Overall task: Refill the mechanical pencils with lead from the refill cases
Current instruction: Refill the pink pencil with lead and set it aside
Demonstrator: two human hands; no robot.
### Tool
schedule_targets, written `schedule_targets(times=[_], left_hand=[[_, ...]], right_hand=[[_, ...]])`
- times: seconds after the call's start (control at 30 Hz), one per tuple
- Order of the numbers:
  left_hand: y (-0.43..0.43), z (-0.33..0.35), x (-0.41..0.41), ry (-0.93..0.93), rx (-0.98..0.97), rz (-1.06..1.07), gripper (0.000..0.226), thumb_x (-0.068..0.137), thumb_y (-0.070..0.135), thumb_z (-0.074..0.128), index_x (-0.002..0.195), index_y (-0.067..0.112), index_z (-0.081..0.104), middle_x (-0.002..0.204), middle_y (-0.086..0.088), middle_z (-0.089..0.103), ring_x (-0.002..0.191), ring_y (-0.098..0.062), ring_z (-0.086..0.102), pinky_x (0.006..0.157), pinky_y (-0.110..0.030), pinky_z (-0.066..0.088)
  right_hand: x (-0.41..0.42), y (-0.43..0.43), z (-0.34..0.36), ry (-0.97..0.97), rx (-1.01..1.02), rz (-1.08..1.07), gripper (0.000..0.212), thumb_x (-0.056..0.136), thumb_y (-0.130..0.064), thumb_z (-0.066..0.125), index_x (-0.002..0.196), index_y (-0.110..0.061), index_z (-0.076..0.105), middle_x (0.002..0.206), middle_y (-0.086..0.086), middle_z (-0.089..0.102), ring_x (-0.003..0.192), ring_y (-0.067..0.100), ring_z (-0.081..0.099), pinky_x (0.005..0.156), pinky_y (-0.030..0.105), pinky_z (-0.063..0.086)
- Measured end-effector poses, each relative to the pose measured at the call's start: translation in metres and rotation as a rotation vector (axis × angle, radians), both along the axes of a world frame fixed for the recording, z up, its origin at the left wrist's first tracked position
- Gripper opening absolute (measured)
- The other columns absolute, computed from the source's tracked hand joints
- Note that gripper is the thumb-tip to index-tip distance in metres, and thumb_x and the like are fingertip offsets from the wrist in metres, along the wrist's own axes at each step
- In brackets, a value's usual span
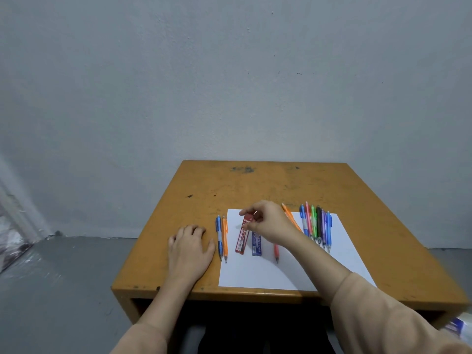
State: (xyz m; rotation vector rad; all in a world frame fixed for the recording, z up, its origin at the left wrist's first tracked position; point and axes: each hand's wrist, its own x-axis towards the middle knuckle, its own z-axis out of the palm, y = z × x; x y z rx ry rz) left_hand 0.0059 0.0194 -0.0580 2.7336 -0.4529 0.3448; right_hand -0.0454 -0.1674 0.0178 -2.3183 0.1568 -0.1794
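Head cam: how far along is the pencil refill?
Done, possibly: two pencils lie left of the paper; cannot confirm they're filled. In hand: right hand pinches the top of the red refill case; left hand rests flat on the table. Left: blue refill case untouched, row of pencils on the right.

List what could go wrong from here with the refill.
1. The right hand pinches the red case at its top end; opened roughly, leads may spill onto the paper or snap.
2. The wrist lies over the red pencil and could nudge it away.
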Motion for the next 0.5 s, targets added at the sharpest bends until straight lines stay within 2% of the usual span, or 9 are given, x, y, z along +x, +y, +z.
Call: schedule_targets(times=[0.13, 0.2, 0.3, 0.37, 0.5], left_hand=[[0.001, 0.001, -0.004, -0.093, -0.059, -0.030, 0.036, 0.092, 0.041, 0.050, 0.122, 0.022, 0.060, 0.123, 0.005, 0.058, 0.118, -0.012, 0.047, 0.101, -0.033, 0.031], [0.000, 0.001, -0.007, -0.166, -0.093, -0.075, 0.031, 0.089, 0.038, 0.056, 0.112, 0.020, 0.066, 0.113, 0.003, 0.064, 0.109, -0.014, 0.055, 0.096, -0.036, 0.036], [0.002, 0.002, -0.010, -0.237, -0.104, -0.177, 0.038, 0.084, 0.044, 0.046, 0.103, 0.020, 0.069, 0.103, 0.005, 0.067, 0.098, -0.015, 0.060, 0.086, -0.037, 0.042], [0.000, 0.004, -0.014, -0.243, -0.111, -0.263, 0.042, 0.082, 0.046, 0.043, 0.105, 0.021, 0.068, 0.105, 0.006, 0.066, 0.098, -0.013, 0.059, 0.083, -0.031, 0.041], [-0.011, 0.010, -0.021, -0.217, -0.253, -0.349, 0.044, 0.081, 0.045, 0.050, 0.114, 0.020, 0.064, 0.111, 0.005, 0.064, 0.102, -0.010, 0.052, 0.084, -0.026, 0.041]], right_hand=[[-0.006, -0.003, 0.003, -0.018, 0.288, -0.069, 0.023, 0.086, -0.001, 0.065, 0.106, -0.012, 0.068, 0.094, 0.002, 0.067, 0.088, 0.018, 0.067, 0.074, 0.023, 0.057], [-0.008, -0.005, 0.002, -0.020, 0.363, -0.103, 0.021, 0.087, -0.001, 0.064, 0.104, -0.012, 0.068, 0.094, 0.005, 0.069, 0.083, 0.016, 0.068, 0.070, 0.021, 0.056], [-0.010, -0.009, 0.000, -0.043, 0.447, -0.124, 0.019, 0.086, -0.001, 0.065, 0.101, -0.012, 0.069, 0.091, 0.007, 0.071, 0.079, 0.016, 0.069, 0.074, 0.025, 0.058], [-0.012, -0.010, -0.001, -0.055, 0.485, -0.129, 0.021, 0.085, 0.001, 0.066, 0.099, -0.014, 0.070, 0.091, 0.008, 0.071, 0.078, 0.016, 0.070, 0.077, 0.028, 0.058], [-0.021, -0.012, 0.002, -0.104, 0.595, -0.102, 0.023, 0.084, 0.009, 0.063, 0.104, -0.003, 0.069, 0.091, 0.014, 0.069, 0.074, 0.015, 0.068, 0.069, 0.017, 0.055]])
